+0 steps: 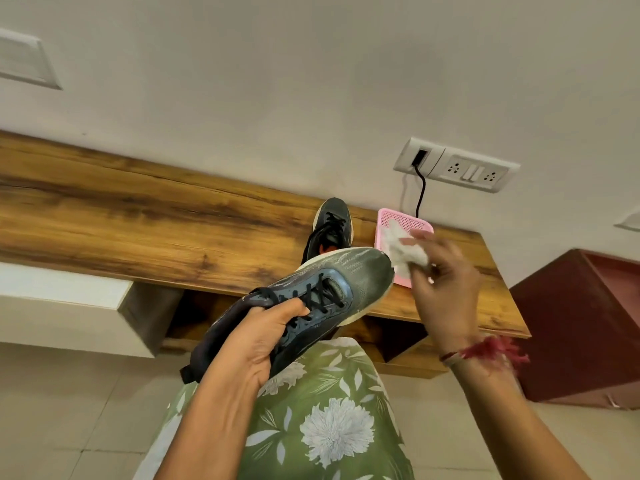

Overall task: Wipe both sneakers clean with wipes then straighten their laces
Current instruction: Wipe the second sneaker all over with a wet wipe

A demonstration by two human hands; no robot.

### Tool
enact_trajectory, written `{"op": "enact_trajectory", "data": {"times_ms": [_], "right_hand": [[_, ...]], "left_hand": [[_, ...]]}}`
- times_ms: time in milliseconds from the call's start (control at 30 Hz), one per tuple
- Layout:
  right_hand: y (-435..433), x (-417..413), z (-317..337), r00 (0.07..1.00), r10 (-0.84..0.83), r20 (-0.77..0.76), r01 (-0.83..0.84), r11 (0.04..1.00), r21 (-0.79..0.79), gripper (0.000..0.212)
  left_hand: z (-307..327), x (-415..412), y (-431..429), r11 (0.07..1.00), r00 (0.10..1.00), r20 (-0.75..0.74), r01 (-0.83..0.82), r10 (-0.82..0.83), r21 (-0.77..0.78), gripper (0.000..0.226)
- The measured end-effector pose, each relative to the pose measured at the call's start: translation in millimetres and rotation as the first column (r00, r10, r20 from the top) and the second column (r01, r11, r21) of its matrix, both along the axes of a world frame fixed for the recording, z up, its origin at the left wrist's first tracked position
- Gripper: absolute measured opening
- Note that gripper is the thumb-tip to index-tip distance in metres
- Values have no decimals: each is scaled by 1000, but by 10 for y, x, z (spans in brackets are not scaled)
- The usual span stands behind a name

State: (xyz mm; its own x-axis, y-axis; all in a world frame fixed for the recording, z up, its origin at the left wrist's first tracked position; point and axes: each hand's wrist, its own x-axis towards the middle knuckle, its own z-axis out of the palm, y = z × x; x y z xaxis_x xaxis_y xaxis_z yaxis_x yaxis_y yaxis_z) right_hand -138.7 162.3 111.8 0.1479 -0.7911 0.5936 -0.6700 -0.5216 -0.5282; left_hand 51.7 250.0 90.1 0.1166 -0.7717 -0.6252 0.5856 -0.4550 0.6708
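**A:** Where do things stand?

**B:** The left hand [256, 341] grips the grey-blue sneaker [346, 275] round its collar and holds it in the air above the lap, toe pointing toward the desk [138, 209]. The right hand [446, 285] pinches a crumpled white wipe [405, 251] just beside the toe; I can't tell whether it touches. The other sneaker [330, 223] sits on the desk behind, near a pink tray [415, 220].

**A:** So how should the wiping go?

**B:** The toe mesh looks dull and dusty, so I'd start there. Spread the wipe out flatter under the fingertips, since a tight ball cleans only a small spot. Stroke one way, from the toe back toward the black laces [322, 299], rather than scrubbing dirt into the mesh.

**A:** And the holding hand?

**B:** Keep it firm at the collar and roll the shoe to bring the pale sole edge round. Turn the wipe to a fresh face when it greys.
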Motion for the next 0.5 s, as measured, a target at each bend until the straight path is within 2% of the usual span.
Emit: {"op": "enact_trajectory", "data": {"times_ms": [67, 133, 233, 367, 433, 500], "right_hand": [[105, 63, -126, 965, 5, -262, -32, 995, -100, 37], [141, 68, -215, 917, -32, -396, -55, 977, -207, 29], [187, 138, -280, 933, -3, -359, -49, 989, -136, 38], [347, 289, -351, 933, 114, -341, -124, 992, -8, 40], [358, 278, -352, 928, 164, -335, -178, 984, -14, 37], [332, 212, -335, 903, 168, -395, -214, 974, -77, 37]], "left_hand": [[-7, 11, 5, 1000, 1000, -27, 0, 0, -5, 7], [-24, 35, 3, 1000, 997, -77, -10, 9, -9, 10], [-32, 58, 6, 999, 988, -156, -24, 20, -25, 8], [-18, 90, 25, 997, 974, -227, -28, 11, -72, 24], [3, 115, 31, 993, 966, -258, -35, 5, -109, 20], [31, 134, 42, 988, 962, -272, -18, -25, -155, 27]]}}
